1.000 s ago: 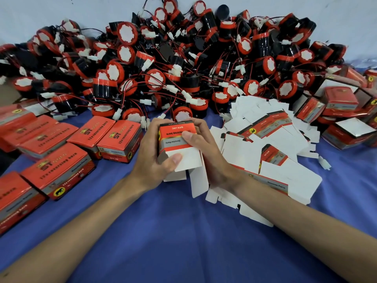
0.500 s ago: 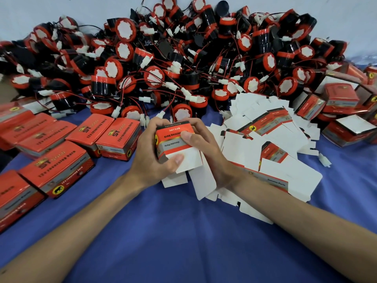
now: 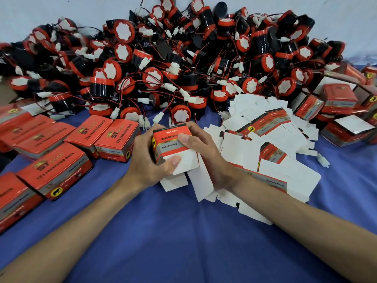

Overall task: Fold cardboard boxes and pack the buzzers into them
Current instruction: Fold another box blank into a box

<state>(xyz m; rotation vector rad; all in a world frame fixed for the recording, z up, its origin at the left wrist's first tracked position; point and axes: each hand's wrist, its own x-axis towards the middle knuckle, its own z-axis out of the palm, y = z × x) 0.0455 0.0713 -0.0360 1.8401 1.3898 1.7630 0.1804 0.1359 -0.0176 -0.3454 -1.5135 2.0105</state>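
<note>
Red cardboard box [image 3: 173, 142] sits in the middle of the frame, gripped by the left hand [image 3: 151, 160] and right hand [image 3: 206, 158], thumbs pressing its white flap. Buzzers [image 3: 183, 64] pile up behind.

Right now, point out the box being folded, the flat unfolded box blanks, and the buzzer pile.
box being folded [image 3: 172, 142], head view, on its red printed face between both hands.
flat box blanks [image 3: 289, 172], head view, on a white blank's bare card.
buzzer pile [image 3: 155, 78], head view, on one buzzer's red-rimmed white face.
</note>
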